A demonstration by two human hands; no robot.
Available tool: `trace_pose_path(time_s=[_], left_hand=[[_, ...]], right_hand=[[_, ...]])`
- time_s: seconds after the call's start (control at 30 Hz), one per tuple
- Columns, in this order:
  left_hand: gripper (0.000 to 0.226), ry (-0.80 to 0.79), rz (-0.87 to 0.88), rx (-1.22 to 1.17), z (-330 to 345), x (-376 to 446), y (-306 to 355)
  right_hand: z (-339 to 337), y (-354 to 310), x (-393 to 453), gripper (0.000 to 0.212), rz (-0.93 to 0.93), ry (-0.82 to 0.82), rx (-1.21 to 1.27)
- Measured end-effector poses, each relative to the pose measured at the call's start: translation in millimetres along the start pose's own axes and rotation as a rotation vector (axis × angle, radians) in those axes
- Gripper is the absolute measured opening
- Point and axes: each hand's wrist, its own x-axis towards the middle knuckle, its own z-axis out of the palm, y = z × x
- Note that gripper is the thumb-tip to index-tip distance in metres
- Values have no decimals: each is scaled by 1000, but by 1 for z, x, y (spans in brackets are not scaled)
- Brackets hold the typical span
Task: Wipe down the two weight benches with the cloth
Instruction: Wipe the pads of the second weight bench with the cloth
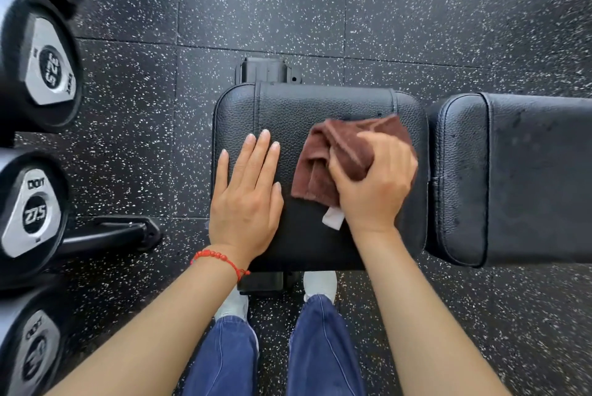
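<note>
A black padded bench seat lies right below me, and its longer back pad continues to the right. A bunched brown cloth with a white tag rests on the right half of the seat. My right hand is closed on the cloth and presses it onto the pad. On the seat's left half my left hand lies flat with fingers spread and holds nothing. A red bead bracelet is on that wrist.
Several black dumbbells on a rack line the left edge, marked 32.5 and 27.5. A black bench frame foot sticks out at lower left. Speckled rubber floor surrounds the bench. My feet stand under the seat's near edge.
</note>
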Motion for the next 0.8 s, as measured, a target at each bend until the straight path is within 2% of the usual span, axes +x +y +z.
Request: trace_pose_path(time_s=[0.13,0.27,0.4,0.67,0.8], left_hand=[[50,26,-8,6,1,1,0],[50,45,0,18,1,1,0],[51,65,-3,34,3,1,0],[51,89,12,55,6,1,0],[51,114,20,63,8,1,-1]], right_hand=[[16,10,51,38,-2,-19,-13],[15,15,54,36,-28,-56,18],[3,16,21,30,-71,-52,53],[-58,31,-86,32,-109,-123,75],[-63,36,-96,34,-116,-135,82]])
